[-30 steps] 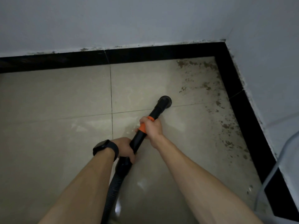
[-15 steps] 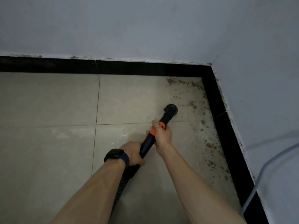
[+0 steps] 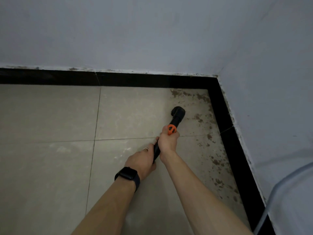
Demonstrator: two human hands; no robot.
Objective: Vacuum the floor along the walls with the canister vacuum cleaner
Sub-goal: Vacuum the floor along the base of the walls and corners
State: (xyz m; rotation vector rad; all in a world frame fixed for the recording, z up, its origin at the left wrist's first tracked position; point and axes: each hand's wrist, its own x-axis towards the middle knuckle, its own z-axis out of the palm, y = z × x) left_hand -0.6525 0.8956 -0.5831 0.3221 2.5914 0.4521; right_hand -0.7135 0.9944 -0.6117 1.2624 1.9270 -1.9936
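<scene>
Moved: the round black nozzle [image 3: 178, 112] sits closer to the corner [image 3: 217, 77] now.
Hands: our left hand [image 3: 141, 161] and right hand [image 3: 168, 143] both grip the smooth black tube [image 3: 156, 150].
Floor: shiny tiles [image 3: 50, 116], crumbly brown dirt [image 3: 199, 118] beside nozzle.

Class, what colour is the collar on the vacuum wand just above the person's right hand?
Orange, on the collar of the black wand; seen in the head view.
</scene>
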